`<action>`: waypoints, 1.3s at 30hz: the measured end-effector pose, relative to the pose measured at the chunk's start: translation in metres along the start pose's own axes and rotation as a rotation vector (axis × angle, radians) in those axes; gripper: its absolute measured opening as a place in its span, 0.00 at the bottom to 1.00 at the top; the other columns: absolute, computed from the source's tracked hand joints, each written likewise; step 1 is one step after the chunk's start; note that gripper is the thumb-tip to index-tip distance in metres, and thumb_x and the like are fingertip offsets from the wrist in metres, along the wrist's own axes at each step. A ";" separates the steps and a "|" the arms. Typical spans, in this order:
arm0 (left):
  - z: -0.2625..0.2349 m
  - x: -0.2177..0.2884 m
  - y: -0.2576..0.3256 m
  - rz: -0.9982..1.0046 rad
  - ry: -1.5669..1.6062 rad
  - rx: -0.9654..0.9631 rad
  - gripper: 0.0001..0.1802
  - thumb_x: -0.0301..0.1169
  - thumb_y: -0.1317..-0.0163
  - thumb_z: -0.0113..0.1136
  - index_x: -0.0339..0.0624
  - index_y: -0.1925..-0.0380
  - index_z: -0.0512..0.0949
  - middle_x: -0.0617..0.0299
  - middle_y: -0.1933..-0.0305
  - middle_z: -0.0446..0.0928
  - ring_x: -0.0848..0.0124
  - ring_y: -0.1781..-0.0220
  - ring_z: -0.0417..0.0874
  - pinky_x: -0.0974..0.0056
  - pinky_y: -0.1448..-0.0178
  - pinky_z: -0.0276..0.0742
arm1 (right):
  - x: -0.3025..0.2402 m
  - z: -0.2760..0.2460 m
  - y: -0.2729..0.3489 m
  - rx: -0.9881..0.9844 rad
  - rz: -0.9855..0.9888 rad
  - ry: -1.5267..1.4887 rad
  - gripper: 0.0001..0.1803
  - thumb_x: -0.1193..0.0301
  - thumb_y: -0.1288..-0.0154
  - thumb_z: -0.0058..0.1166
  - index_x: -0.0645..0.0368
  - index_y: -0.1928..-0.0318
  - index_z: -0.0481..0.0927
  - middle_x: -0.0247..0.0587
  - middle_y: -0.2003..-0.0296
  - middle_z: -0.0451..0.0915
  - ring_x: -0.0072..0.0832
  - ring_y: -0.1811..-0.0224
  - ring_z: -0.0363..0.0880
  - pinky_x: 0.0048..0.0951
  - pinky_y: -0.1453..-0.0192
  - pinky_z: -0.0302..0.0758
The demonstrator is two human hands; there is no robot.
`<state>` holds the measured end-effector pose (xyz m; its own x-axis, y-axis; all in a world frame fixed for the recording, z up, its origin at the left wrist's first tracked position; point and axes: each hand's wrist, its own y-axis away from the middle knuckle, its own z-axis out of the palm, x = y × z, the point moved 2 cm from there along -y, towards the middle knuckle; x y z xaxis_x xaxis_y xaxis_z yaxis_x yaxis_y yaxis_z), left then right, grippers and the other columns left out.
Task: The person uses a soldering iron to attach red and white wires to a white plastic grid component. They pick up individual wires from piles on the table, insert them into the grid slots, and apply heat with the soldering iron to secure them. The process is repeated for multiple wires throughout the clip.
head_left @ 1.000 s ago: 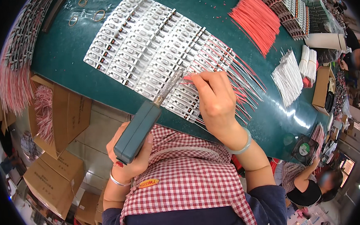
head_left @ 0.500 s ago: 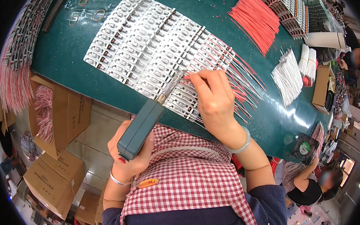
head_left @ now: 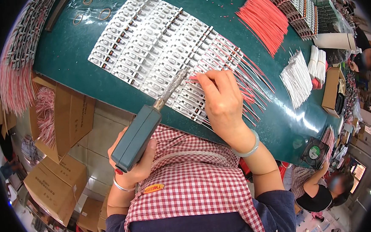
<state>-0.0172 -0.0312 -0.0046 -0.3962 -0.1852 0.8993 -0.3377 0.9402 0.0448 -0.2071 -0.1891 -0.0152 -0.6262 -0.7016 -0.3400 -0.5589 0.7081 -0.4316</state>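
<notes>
My left hand (head_left: pixel 141 163) is closed round the handle of a dark green soldering gun (head_left: pixel 136 136). Its metal tip points up and right, over rows of small white-and-silver connector modules (head_left: pixel 142 42) on the green table. Close to that tip, my right hand (head_left: pixel 223 101) pinches the end of a red wire (head_left: pixel 194 78) between thumb and forefinger. Whether the tip touches the wire or a module I cannot tell. Red and white wires (head_left: pixel 251 84) fan out rightward from the modules, partly behind my right hand.
A pile of red wires (head_left: pixel 264 19) and a pile of white wires (head_left: pixel 296 79) lie to the right. Stacked modules (head_left: pixel 291 3) stand behind them. A black fan (head_left: pixel 314 152) sits at the right corner, near another person. Cardboard boxes (head_left: pixel 56 190) stand at lower left.
The soldering gun in my left hand has drawn back slightly, down and to the left, and tilted. My right hand stays nearly in place. The module panel has shifted slightly in view.
</notes>
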 end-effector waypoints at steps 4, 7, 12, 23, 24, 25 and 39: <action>-0.001 -0.001 0.002 -0.003 -0.011 0.001 0.15 0.20 0.50 0.69 0.30 0.59 0.83 0.50 0.61 0.83 0.62 0.63 0.86 0.65 0.57 0.81 | -0.005 -0.003 0.003 0.013 -0.006 -0.034 0.18 0.81 0.52 0.57 0.70 0.56 0.81 0.44 0.63 0.76 0.37 0.63 0.74 0.34 0.63 0.74; -0.001 -0.004 0.003 0.028 -0.004 0.000 0.15 0.19 0.50 0.69 0.29 0.60 0.83 0.50 0.61 0.83 0.62 0.63 0.86 0.65 0.57 0.81 | -0.007 0.000 0.006 0.027 -0.013 -0.062 0.18 0.81 0.52 0.57 0.70 0.56 0.81 0.43 0.63 0.77 0.37 0.63 0.74 0.34 0.63 0.74; 0.000 -0.001 0.001 0.079 0.007 -0.001 0.14 0.19 0.50 0.68 0.28 0.61 0.82 0.49 0.60 0.83 0.61 0.63 0.86 0.64 0.56 0.81 | -0.008 0.002 0.006 0.017 -0.016 -0.079 0.18 0.81 0.52 0.58 0.70 0.56 0.81 0.44 0.63 0.77 0.37 0.63 0.74 0.33 0.63 0.75; 0.001 0.005 -0.004 0.101 -0.041 -0.039 0.14 0.18 0.51 0.68 0.29 0.61 0.82 0.51 0.61 0.82 0.62 0.64 0.85 0.65 0.56 0.81 | -0.008 0.002 0.005 -0.004 -0.003 -0.099 0.17 0.82 0.51 0.57 0.69 0.57 0.80 0.44 0.63 0.77 0.38 0.62 0.75 0.34 0.62 0.75; 0.001 0.006 -0.005 0.102 -0.040 -0.045 0.14 0.18 0.51 0.68 0.29 0.61 0.82 0.51 0.61 0.82 0.62 0.64 0.85 0.65 0.57 0.81 | -0.008 0.002 0.006 -0.005 -0.002 -0.100 0.17 0.82 0.51 0.57 0.69 0.57 0.80 0.44 0.62 0.77 0.38 0.62 0.75 0.34 0.62 0.75; 0.002 0.007 -0.006 0.103 -0.039 -0.051 0.14 0.18 0.51 0.68 0.29 0.62 0.81 0.51 0.62 0.82 0.63 0.65 0.85 0.65 0.57 0.81 | -0.007 0.003 0.006 -0.007 -0.002 -0.102 0.17 0.82 0.51 0.57 0.69 0.57 0.80 0.44 0.62 0.77 0.38 0.62 0.75 0.34 0.62 0.75; -0.001 -0.011 0.009 0.009 0.012 -0.010 0.13 0.19 0.51 0.68 0.30 0.62 0.83 0.52 0.64 0.82 0.63 0.67 0.84 0.66 0.60 0.80 | -0.009 0.002 0.005 -0.021 0.005 -0.079 0.15 0.81 0.50 0.57 0.68 0.57 0.80 0.44 0.62 0.76 0.38 0.61 0.75 0.34 0.61 0.75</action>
<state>-0.0154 -0.0203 -0.0137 -0.3891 -0.1732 0.9047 -0.3255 0.9446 0.0408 -0.2032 -0.1797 -0.0159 -0.5846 -0.7019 -0.4069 -0.5680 0.7122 -0.4124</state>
